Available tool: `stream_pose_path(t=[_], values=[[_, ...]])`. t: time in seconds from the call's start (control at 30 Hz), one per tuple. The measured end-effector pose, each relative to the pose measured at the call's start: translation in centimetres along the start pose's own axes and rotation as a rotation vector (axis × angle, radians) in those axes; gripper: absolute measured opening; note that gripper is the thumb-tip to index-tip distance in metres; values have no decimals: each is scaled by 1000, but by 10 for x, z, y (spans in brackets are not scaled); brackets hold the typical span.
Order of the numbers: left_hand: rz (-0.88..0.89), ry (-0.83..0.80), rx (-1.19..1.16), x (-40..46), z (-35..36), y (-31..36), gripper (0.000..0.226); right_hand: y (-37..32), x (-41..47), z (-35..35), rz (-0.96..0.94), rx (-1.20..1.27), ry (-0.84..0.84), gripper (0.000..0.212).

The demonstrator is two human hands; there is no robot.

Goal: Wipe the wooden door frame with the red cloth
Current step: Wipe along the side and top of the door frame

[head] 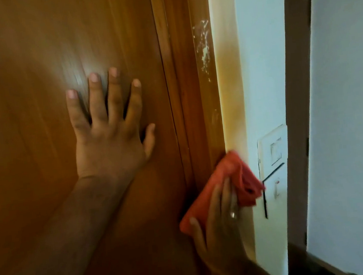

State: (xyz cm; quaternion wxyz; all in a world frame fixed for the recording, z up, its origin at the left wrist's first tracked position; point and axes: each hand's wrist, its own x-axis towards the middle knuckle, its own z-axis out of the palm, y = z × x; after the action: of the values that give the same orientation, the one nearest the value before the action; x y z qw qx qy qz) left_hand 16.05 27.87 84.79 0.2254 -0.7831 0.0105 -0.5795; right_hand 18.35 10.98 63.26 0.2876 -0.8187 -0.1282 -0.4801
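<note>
From the head camera I saw my left hand point(107, 132) laid flat against the wooden door point(37, 108), palm down, the four fingers spread and pointing up, the thumb splayed toward the door's right edge and stopping just short of the seam where door meets frame. My right hand point(219, 219) was lower, near the bottom of the view, pressing the red cloth point(228, 181) against the wooden door frame point(193, 90); its fingers lay close together over the cloth, pinning it rather than pinching it, and a ring point(232, 214) showed on one finger. The cloth was bunched, with a loose fold hanging past the frame's right edge over the cream wall point(257, 60). Higher on the frame, near that same right edge, sat a patch of whitish flecks and smears point(204, 48), well above the cloth. Just right of the cloth, on the wall, was a pale switch plate point(272, 149) with a second plate below it; a dark line ran along their left side. I could read no brand, label or writing on either plate or anywhere else, as the picture was soft with blur. Further right stood a dark upright strip point(298, 78) and a pale panel point(354, 117) beyond it.
</note>
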Motion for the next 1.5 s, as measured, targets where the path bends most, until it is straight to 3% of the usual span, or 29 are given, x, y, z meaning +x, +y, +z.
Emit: stream_pose_path(t=[0.1,0.2,0.37,0.53,0.8,0.93,1.07,1.3,1.37,1.5], values=[[-7,-29,32,1,-4,1,80,-37,108,-41,-29,125,119,87],[-2,-51,31,6,-12,-1,83,-64,176,-71,-31,43,164,88],[-24,92,9,65,-44,-50,83,-57,131,-59,13,-11,125,93],[-15,168,39,130,-69,-111,84,-41,115,-48,-65,34,98,102],[-25,200,120,146,-48,-136,84,-110,316,-119,-200,-155,372,79],[0,208,126,147,-44,-142,85,-138,388,-150,-224,-155,331,78],[7,170,106,144,-52,-141,84,-125,359,-140,-257,-107,287,73],[-32,60,80,139,-70,-129,84,-60,203,-73,-241,-150,239,61],[-40,47,87,138,-71,-127,84,-61,208,-77,-233,-154,182,67],[-44,26,93,138,-70,-127,83,-92,284,-110,-308,-122,263,75]])
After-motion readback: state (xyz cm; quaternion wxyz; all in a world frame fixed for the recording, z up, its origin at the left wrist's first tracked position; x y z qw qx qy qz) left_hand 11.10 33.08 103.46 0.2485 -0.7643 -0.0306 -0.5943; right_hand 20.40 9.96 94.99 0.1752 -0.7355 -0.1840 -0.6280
